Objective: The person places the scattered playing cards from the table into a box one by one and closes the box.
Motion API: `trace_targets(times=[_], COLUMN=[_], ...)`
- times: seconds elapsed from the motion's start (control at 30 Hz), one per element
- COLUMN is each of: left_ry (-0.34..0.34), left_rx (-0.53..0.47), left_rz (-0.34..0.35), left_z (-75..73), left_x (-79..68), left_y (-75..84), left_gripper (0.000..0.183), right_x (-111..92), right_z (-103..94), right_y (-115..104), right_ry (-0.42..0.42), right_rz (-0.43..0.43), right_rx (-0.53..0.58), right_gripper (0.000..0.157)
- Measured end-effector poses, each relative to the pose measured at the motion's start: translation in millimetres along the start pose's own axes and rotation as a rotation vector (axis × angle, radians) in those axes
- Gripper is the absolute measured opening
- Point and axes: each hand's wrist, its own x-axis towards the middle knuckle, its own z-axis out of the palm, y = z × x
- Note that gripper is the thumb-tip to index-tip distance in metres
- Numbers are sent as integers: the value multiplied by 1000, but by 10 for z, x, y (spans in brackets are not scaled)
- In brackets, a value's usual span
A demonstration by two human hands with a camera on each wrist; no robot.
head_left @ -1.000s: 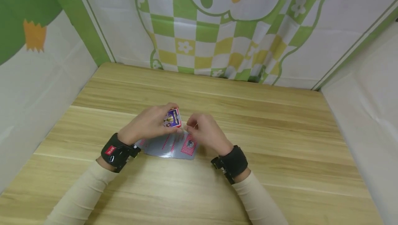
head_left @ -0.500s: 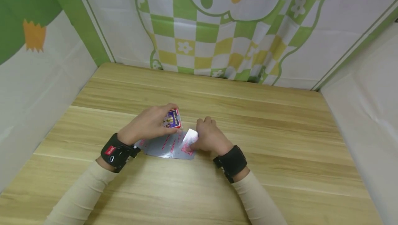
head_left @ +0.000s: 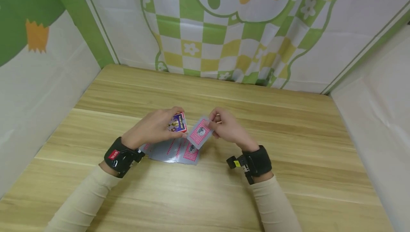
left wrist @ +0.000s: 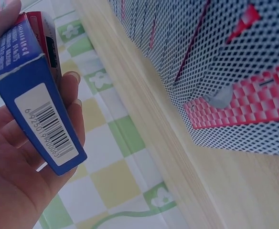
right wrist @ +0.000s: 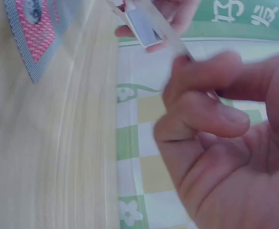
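Note:
My left hand (head_left: 153, 125) grips a small blue and red playing card box (head_left: 177, 122), fingers on its far side and thumb on its near side. In the left wrist view the box end (left wrist: 46, 126) shows a white barcode label. My right hand (head_left: 229, 127) pinches one playing card (head_left: 200, 132) by its right edge, its red patterned back up. The card slants just right of the box and overlaps the spread cards in the head view. Those fanned playing cards (head_left: 171, 152) lie backs up on the table, below the left hand, which partly hides them.
The wooden table (head_left: 272, 128) reaches back to a green, yellow and white checked curtain (head_left: 213, 32). Pale cloth walls (head_left: 381, 93) stand at both sides. Black wrist straps (head_left: 260, 162) with small cameras sit on both wrists.
The right hand went down to the right end of the spread, took a card and lifted it up toward the box. The left hand and the box have stayed in place.

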Motion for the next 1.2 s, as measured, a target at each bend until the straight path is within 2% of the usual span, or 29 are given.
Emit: trace_targets(times=[0.1, 0.27, 0.4, 0.57, 0.7, 0.83, 0.93, 1.07, 1.2], left_ry=[-3, -1, 4, 2, 2, 11, 15, 20, 29], left_rx=[4, -9, -18, -34, -48, -50, -36, -17, -5], left_rz=[5, 9, 36, 70, 60, 57, 71, 81, 65], left_z=[7, 3, 4, 13, 20, 23, 27, 32, 24], left_x=[3, 2, 1, 6, 6, 1, 2, 8, 3], left_y=[-6, 1, 11, 33, 42, 48, 47, 45, 33], left_gripper=[81, 81, 78, 79, 79, 78, 77, 77, 76], right_x=[0, 9, 26, 60, 81, 87, 85, 71, 58], right_z=[-34, -31, -1, 81, 192, 348, 472, 588, 618], right_y=[-6, -23, -28, -5, 8, -1, -23, -61, -82], right_ry=[77, 155, 219, 257, 284, 268, 242, 248, 235], right_rz=[-3, -15, -26, -44, -56, -62, -100, -182, -240], right_rx=[54, 100, 168, 229, 235, 218, 145, -77, -279], right_gripper=[11, 13, 16, 18, 17, 16, 13, 5, 15])
